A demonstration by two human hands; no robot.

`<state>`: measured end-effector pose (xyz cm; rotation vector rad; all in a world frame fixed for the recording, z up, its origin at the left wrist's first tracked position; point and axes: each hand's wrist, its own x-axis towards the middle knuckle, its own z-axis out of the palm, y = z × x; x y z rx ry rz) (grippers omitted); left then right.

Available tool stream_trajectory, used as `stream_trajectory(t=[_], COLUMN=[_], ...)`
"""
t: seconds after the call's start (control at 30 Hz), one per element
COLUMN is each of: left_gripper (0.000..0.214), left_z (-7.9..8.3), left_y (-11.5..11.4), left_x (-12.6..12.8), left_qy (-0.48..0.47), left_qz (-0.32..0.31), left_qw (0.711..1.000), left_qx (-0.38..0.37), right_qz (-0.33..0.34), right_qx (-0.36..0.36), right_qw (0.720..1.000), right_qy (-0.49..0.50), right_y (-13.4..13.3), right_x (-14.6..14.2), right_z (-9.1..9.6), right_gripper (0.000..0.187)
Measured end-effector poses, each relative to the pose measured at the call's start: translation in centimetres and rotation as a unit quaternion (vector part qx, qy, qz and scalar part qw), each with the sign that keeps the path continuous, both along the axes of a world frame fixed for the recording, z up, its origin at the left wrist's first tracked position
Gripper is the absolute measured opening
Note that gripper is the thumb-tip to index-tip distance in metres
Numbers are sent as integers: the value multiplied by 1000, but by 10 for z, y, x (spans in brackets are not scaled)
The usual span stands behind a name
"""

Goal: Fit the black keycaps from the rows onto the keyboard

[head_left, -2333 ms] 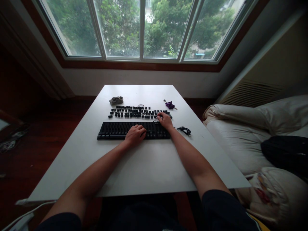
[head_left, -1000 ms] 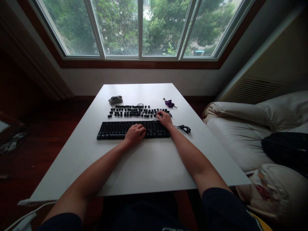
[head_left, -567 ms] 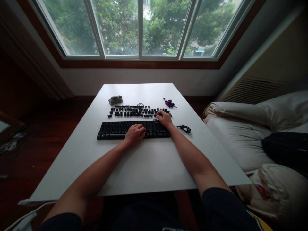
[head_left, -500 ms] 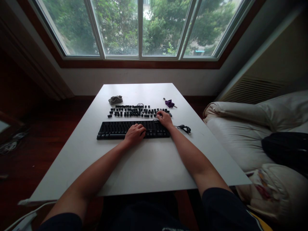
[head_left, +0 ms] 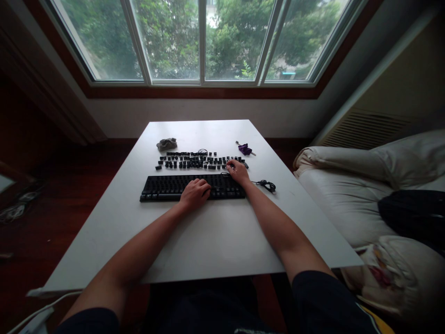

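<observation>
A black keyboard [head_left: 163, 188] lies across the white table. My left hand [head_left: 194, 192] rests over its middle with curled fingers. A thin dark shape shows beside those fingertips; I cannot make out what it is. Beyond the keyboard's right end, my right hand [head_left: 238, 172] reaches into the rows of loose black keycaps [head_left: 194, 162]. Its thumb and forefinger pinch at a keycap, which the fingers mostly hide. A dark cable loops just behind the keyboard near this hand.
A crumpled grey cloth [head_left: 167, 144] lies at the far left of the table [head_left: 215, 241]. A purple cloth with a thin brush-like stick [head_left: 245, 149] is at the far right. A coiled black cable [head_left: 267, 186] sits right of the keyboard. A cream sofa [head_left: 344, 176] stands beside the table.
</observation>
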<state>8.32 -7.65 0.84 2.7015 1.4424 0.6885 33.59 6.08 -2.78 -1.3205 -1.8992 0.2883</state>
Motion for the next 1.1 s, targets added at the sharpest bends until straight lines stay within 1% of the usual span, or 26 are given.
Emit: stream_trajectory(t=[0.5,1.1], left_gripper=[20,21], left_z=[-3,-1], left_y=[2,1], left_x=[-1,-1], left_qy=[-1,-2], left_qz=[-3,-1], left_qw=[1000,1000], left_qx=[2,-5], right_qz=[-3,3], right_qx=[-3,0], right_qw=[1000,1000], right_qy=[-2,-3], right_y=[0,-1], right_x=[0,0], right_z=[0,2], right_gripper=[19,20])
